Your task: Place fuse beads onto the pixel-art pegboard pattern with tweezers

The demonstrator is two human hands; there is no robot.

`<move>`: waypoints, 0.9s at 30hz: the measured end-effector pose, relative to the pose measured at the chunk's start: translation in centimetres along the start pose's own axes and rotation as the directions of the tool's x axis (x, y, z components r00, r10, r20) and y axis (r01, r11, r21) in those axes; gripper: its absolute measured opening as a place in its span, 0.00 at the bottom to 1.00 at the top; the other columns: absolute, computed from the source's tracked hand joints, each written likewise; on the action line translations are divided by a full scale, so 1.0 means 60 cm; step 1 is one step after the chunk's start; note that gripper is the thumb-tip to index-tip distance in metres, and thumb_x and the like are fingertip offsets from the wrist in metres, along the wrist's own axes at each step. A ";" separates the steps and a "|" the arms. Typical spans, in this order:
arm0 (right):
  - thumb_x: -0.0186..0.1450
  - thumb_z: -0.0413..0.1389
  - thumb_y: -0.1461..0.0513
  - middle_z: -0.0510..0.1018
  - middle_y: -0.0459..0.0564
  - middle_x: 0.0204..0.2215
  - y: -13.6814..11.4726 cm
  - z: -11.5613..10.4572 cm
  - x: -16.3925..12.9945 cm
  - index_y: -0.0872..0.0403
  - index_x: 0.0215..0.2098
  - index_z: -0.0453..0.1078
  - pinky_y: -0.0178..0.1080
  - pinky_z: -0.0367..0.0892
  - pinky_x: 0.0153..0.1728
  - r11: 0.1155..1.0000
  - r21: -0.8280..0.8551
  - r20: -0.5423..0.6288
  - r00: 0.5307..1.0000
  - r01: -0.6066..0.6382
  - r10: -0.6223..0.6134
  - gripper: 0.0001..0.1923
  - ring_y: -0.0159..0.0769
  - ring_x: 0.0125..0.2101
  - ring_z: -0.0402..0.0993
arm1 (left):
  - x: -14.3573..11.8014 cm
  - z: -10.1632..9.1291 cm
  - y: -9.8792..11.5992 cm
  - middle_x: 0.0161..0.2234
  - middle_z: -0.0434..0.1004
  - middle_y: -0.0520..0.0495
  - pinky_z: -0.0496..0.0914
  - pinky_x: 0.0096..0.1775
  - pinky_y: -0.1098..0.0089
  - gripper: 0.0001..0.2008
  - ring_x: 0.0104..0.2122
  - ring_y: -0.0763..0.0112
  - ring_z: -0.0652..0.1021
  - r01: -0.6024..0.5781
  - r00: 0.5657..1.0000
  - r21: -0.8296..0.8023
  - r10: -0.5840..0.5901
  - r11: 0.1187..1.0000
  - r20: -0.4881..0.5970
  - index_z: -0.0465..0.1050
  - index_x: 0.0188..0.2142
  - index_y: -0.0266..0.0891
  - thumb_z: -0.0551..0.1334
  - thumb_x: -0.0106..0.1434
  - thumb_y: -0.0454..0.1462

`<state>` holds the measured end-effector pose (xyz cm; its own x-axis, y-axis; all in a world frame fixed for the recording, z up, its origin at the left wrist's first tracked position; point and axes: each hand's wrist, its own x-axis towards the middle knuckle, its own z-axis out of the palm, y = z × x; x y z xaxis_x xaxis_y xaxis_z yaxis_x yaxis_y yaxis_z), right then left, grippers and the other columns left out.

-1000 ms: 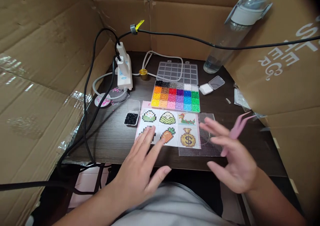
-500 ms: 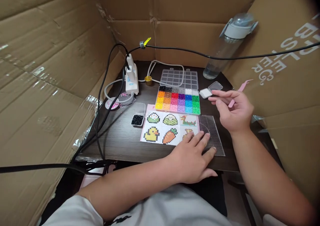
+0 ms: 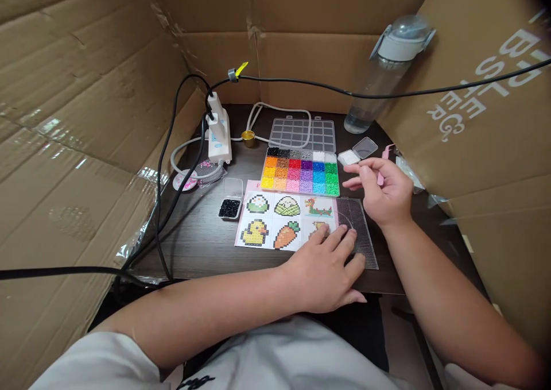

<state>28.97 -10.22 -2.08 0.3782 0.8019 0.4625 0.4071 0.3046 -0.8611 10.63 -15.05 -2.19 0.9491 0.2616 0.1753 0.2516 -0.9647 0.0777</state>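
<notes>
My left hand [image 3: 322, 269] lies with fingers spread over the right part of the pattern sheet [image 3: 253, 248] and the clear pegboard [image 3: 368, 246], partly covering both. The sheet carries pixel pictures, among them a chick and a carrot. Raised above the table's right side, my right hand [image 3: 385, 197] holds pink tweezers [image 3: 380, 178], tucked among its fingers. Its index finger points left, in front of a small open box of white beads [image 3: 348, 157]. Whether its fingertips pinch a bead is too small to tell. The open bead case [image 3: 301, 174] with many colours sits behind the sheet.
An open little box of black beads [image 3: 229, 208] stands left of the sheet. Farther back are a power strip [image 3: 219, 134], a gold cup [image 3: 248, 139] and a water bottle [image 3: 374, 85]. A black cable [image 3: 301, 82] crosses the view. Cardboard walls [image 3: 310, 62] enclose the table.
The view has shifted slightly. My right hand has moved a little left and down with the tweezers, which now point more upright. My left hand stays spread on the pegboard and sheet.
</notes>
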 end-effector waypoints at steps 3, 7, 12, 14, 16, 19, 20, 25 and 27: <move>0.68 0.49 0.51 0.81 0.51 0.33 -0.003 0.000 0.001 0.53 0.41 0.67 0.37 0.73 0.24 0.996 0.082 0.010 0.999 -0.046 0.045 0.15 0.33 0.23 0.78 | 0.009 -0.001 -0.002 0.60 0.60 0.29 0.59 0.56 0.48 0.30 0.60 0.45 0.64 -0.033 0.999 0.011 0.033 0.999 0.000 0.65 0.53 0.33 0.50 0.64 0.55; 0.68 0.44 0.45 0.81 0.50 0.30 -0.001 0.003 0.002 0.53 0.45 0.66 0.38 0.72 0.22 0.987 0.137 -0.002 0.996 -0.084 0.085 0.23 0.34 0.21 0.77 | 0.021 -0.002 -0.003 0.58 0.63 0.30 0.61 0.55 0.49 0.28 0.58 0.46 0.66 -0.119 0.992 0.007 0.119 0.993 -0.049 0.64 0.55 0.35 0.49 0.66 0.54; 0.68 0.39 0.41 0.80 0.49 0.26 0.005 0.007 0.003 0.54 0.53 0.64 0.39 0.71 0.21 0.977 0.177 0.022 0.993 -0.121 0.119 0.30 0.35 0.18 0.76 | 0.026 -0.001 -0.001 0.59 0.62 0.29 0.61 0.55 0.52 0.29 0.58 0.46 0.67 -0.213 0.973 0.022 0.215 0.977 -0.090 0.62 0.57 0.33 0.47 0.67 0.52; 0.67 0.38 0.40 0.80 0.50 0.26 0.007 0.008 0.007 0.55 0.53 0.63 0.39 0.70 0.20 0.962 0.225 0.030 0.988 -0.156 0.154 0.32 0.36 0.18 0.76 | 0.020 0.000 0.001 0.60 0.61 0.27 0.59 0.57 0.51 0.34 0.59 0.44 0.65 -0.152 0.986 0.047 0.155 0.987 -0.064 0.61 0.59 0.30 0.47 0.66 0.54; 0.67 0.35 0.39 0.80 0.50 0.26 0.008 0.009 0.016 0.55 0.52 0.64 0.38 0.70 0.19 0.935 0.289 0.044 0.978 -0.206 0.202 0.34 0.35 0.17 0.75 | 0.012 0.002 0.003 0.61 0.58 0.24 0.57 0.58 0.52 0.37 0.61 0.42 0.63 -0.090 0.995 0.063 0.092 0.994 -0.039 0.60 0.59 0.27 0.47 0.65 0.56; 0.67 0.35 0.39 0.80 0.50 0.26 0.013 0.010 0.034 0.54 0.47 0.65 0.37 0.67 0.16 0.876 0.381 0.086 0.955 -0.295 0.285 0.33 0.34 0.14 0.73 | 0.002 0.010 0.005 0.62 0.55 0.23 0.55 0.59 0.51 0.36 0.62 0.41 0.60 -0.085 0.996 0.059 0.085 0.995 -0.004 0.59 0.60 0.25 0.47 0.66 0.54; 0.67 0.37 0.40 0.80 0.50 0.26 0.016 0.010 0.040 0.54 0.46 0.66 0.36 0.66 0.16 0.851 0.410 0.104 0.944 -0.327 0.313 0.31 0.33 0.14 0.71 | 0.000 0.014 0.005 0.62 0.55 0.23 0.55 0.59 0.51 0.34 0.63 0.41 0.59 -0.089 0.996 0.058 0.089 0.994 0.002 0.59 0.60 0.25 0.48 0.66 0.52; 0.66 0.51 0.50 0.82 0.48 0.29 0.028 0.010 0.056 0.53 0.43 0.68 0.35 0.63 0.16 0.744 0.503 0.205 0.897 -0.439 0.391 0.16 0.30 0.13 0.68 | 0.002 0.030 0.003 0.63 0.53 0.25 0.52 0.60 0.51 0.31 0.64 0.43 0.57 -0.093 0.996 0.043 0.094 0.995 -0.011 0.58 0.61 0.26 0.49 0.67 0.47; 0.65 0.53 0.54 0.81 0.46 0.27 0.034 0.009 0.058 0.52 0.43 0.70 0.36 0.62 0.16 0.706 0.535 0.253 0.886 -0.463 0.390 0.13 0.30 0.12 0.66 | 0.003 0.035 0.000 0.63 0.54 0.26 0.51 0.60 0.52 0.30 0.64 0.44 0.57 -0.100 0.995 0.033 0.101 0.994 -0.022 0.59 0.60 0.27 0.48 0.68 0.47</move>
<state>30.68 -6.53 -2.33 0.2837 0.9587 0.0207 -0.3327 0.1186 -0.9355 11.20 -15.04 -4.20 0.9652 0.1636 0.2040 0.1615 -0.9865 0.0272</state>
